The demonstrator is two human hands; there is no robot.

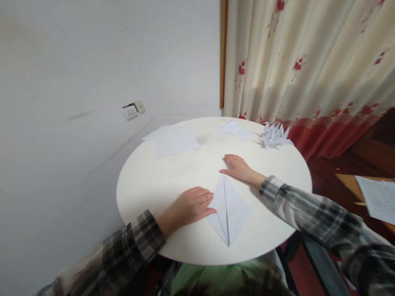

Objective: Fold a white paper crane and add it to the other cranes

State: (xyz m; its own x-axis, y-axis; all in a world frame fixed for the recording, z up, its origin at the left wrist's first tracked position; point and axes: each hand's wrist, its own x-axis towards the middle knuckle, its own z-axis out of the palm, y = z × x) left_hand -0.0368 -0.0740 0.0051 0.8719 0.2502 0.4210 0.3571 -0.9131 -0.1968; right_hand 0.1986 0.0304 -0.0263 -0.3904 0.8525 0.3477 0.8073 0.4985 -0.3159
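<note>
Resting left hand (196, 204) on folded paper (238, 209), right hand (238, 167) by its far tip.
Left fingers together, thumb apart, over paper's left corner; grip unclear. Paper lies just right of them, nearside of the right hand, whose thumb and fingers stand wide.

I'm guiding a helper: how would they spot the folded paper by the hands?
Find the round white table, then its near side, right of the left hand. There the folded paper is kite-shaped with a central seam, unlike the spiky cluster and flat sheets behind.
</note>
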